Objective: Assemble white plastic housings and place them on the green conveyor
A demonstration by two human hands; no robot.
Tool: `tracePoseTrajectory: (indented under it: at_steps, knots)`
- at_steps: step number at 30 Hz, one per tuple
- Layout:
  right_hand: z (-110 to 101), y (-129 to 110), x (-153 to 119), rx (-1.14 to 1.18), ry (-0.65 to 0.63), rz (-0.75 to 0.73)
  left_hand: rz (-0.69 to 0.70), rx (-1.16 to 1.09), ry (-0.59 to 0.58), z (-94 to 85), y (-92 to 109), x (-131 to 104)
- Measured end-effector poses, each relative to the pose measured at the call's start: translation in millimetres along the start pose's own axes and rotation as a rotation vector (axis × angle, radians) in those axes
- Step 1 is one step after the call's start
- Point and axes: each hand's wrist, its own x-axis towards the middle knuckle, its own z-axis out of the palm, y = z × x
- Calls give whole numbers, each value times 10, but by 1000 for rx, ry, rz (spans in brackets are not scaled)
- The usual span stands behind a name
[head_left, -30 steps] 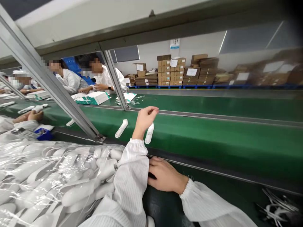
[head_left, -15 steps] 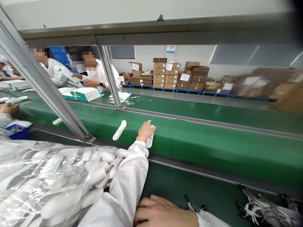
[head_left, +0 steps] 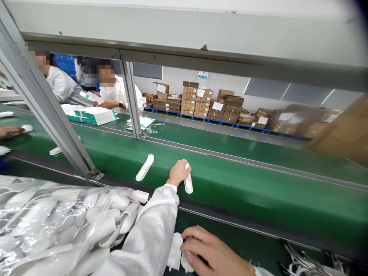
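Note:
My left hand [head_left: 179, 172] reaches over the green belt [head_left: 230, 184], its fingers closed on the upper end of a white elongated housing [head_left: 188, 184]. To its left on the belt lies a similar white housing [head_left: 145, 167]. Down at the near work surface, my right hand [head_left: 205, 247] has its fingers bent over small white plastic parts; its fingertips touch a rounded piece [head_left: 187, 261], beside a flat white piece [head_left: 175, 251].
A clear bag of white shells [head_left: 57, 222] fills the lower left. Cables [head_left: 304, 260] lie lower right. A metal post [head_left: 48, 92] slants at left. Across the belt, people in white handle boxes [head_left: 94, 115]. Another person's hand [head_left: 10, 132] is at far left.
My left hand has closed on the belt housing, whose lower end has swung right. My right hand has shifted, and white parts now show under and beside its fingers. The view has tilted upward.

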Motion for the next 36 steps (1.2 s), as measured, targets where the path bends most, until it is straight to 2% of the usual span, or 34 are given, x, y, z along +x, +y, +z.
tracePoseTrajectory:
  at_steps: [3, 5, 7, 11, 13, 16, 19, 22, 24, 27, 31, 33, 36]
  knots:
    - [-73, -5, -41, 102, -131, 9, 50, -33, -2, 32, 18, -2]
    - [-69, 3, -66, 127, -118, 68, 85, -49, 6, 54, 25, 6]
    - [-17, 43, -85, 134, -4, 173, 117, -57, 17, 73, 28, 15]
    - [15, 249, -32, 173, 339, 399, 128, -21, 29, 84, 26, 20]
    - [-76, 406, 69, 200, 463, 438, 129, 5, 37, 82, 30, 16]
    - [-272, 656, 289, 157, 570, 442, 146, 18, 44, 80, 46, 7]
    - [-378, 844, 517, 4, 547, 519, 136, 28, 53, 81, 61, -6]
    - [-344, 921, 663, -127, 470, 580, 121, 43, 65, 86, 63, -10]
    - [-292, 916, 694, -243, 495, 583, 124, 49, 69, 97, 61, -4]
    - [-248, 873, 674, -468, 520, 572, 130, 46, 61, 118, 67, 10]
    - [-226, 877, 587, -614, 418, 491, 128, 33, 67, 124, 106, -25]
    - [-193, 962, 522, -641, 390, 464, 128, 28, 60, 129, 130, -74]
    - [-144, 1228, 432, -695, 408, 445, 152, 14, 38, 177, 146, -131]
